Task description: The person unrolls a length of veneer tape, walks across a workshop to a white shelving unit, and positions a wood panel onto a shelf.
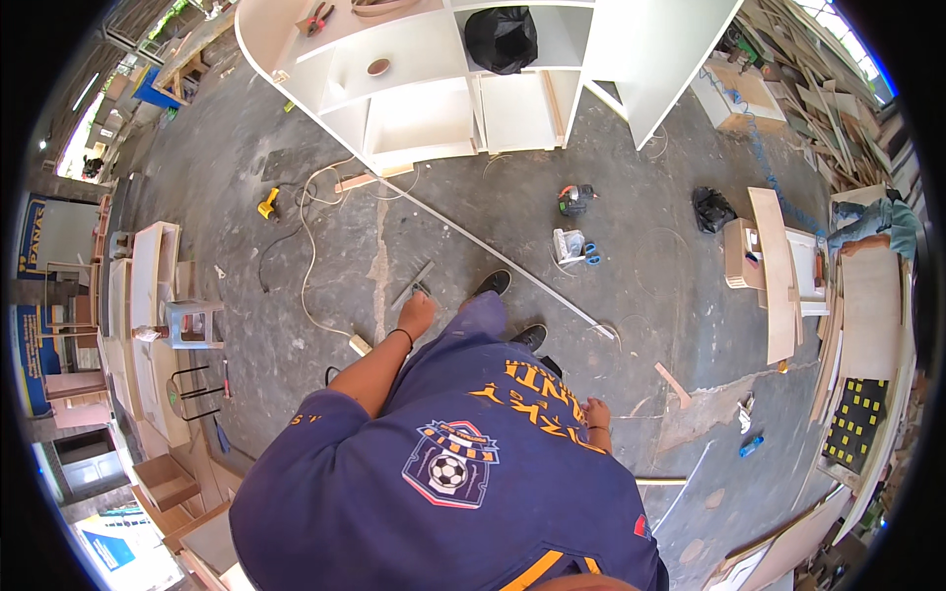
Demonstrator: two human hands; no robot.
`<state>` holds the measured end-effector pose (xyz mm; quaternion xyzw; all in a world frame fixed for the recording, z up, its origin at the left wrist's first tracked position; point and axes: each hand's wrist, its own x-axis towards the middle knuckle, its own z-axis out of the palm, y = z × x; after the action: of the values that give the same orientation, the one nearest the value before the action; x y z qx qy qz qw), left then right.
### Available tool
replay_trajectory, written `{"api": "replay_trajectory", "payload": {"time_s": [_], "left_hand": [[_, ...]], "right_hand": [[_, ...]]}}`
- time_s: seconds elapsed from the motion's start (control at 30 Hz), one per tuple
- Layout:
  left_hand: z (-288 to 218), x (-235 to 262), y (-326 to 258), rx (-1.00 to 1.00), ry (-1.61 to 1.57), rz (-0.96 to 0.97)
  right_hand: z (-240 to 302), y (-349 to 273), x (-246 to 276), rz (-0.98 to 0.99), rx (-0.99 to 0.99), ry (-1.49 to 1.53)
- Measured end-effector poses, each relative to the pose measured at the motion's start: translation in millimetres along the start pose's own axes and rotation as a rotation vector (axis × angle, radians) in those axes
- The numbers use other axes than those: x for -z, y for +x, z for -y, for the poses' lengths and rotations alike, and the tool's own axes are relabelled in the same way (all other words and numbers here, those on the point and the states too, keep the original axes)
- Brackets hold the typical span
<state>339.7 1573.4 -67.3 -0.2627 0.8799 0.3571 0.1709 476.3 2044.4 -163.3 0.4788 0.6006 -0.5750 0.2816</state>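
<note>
Right hand [596, 411]: curled at the hip, grip unclear. Left hand [417, 312]: fingers closed on a short grey strip [411, 286], flat, narrow, angled on the concrete floor [296, 197]. Beyond: long white strip [493, 254], white cabinet [434, 89].

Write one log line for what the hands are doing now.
left hand: reaching to grey strip on floor | right hand: at hip, empty

Concrete floor [296, 177] w/ cord [310, 256], strip [493, 256], drill [268, 204].
</note>
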Motion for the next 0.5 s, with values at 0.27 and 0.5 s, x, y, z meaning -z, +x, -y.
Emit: {"api": "replay_trajectory", "payload": {"time_s": [0.27,0.5], "left_hand": [[61,0,15,-0.034,0.111,0.007],[38,37,26,0.067,-0.052,0.034]], "right_hand": [[6,-2,-15,0.014,0.009,-0.051],[22,13,-42,0.043,-0.023,-0.151]]}}
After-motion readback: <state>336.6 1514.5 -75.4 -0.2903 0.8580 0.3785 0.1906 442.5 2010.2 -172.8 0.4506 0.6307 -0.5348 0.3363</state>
